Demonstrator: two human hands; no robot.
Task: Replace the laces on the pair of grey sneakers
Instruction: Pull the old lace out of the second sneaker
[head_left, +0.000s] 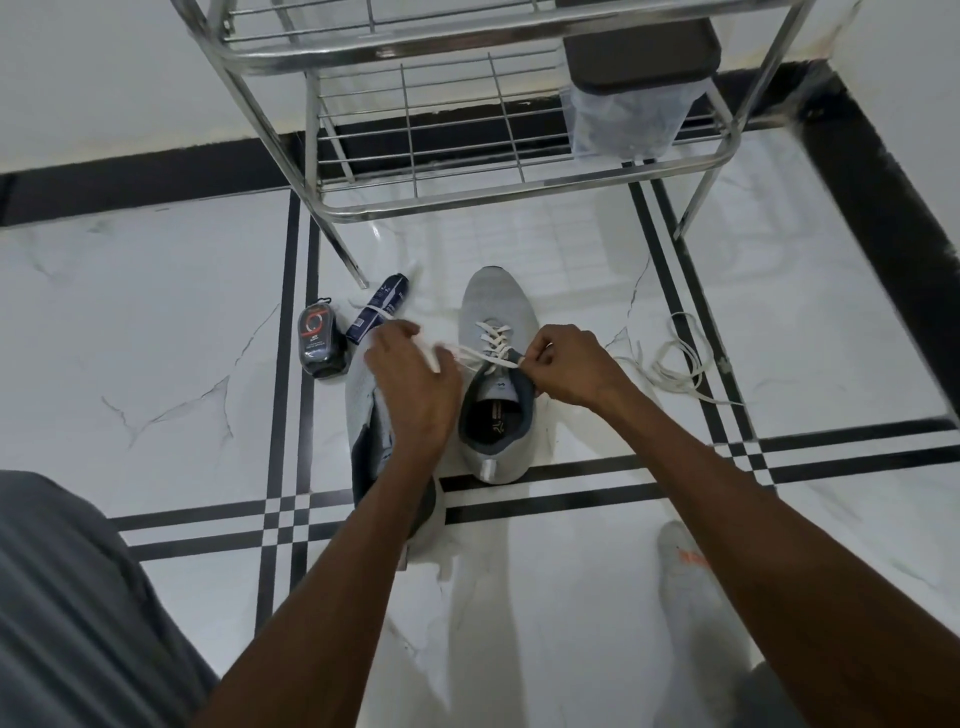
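Laced sneaker (496, 332): both hands pinch white lace (491, 340) ends; second sneaker (371, 415), polish bottle (320, 340), loose laces (675, 358) alongside.

No legible text anywhere. Small white logo and print on the insole (497, 422) of the laced grey sneaker (496, 332): too small to read. Red ring emblem and white lettering on the black bottle (320, 340): blurred. White print on the dark blue tube (377, 307): unreadable.
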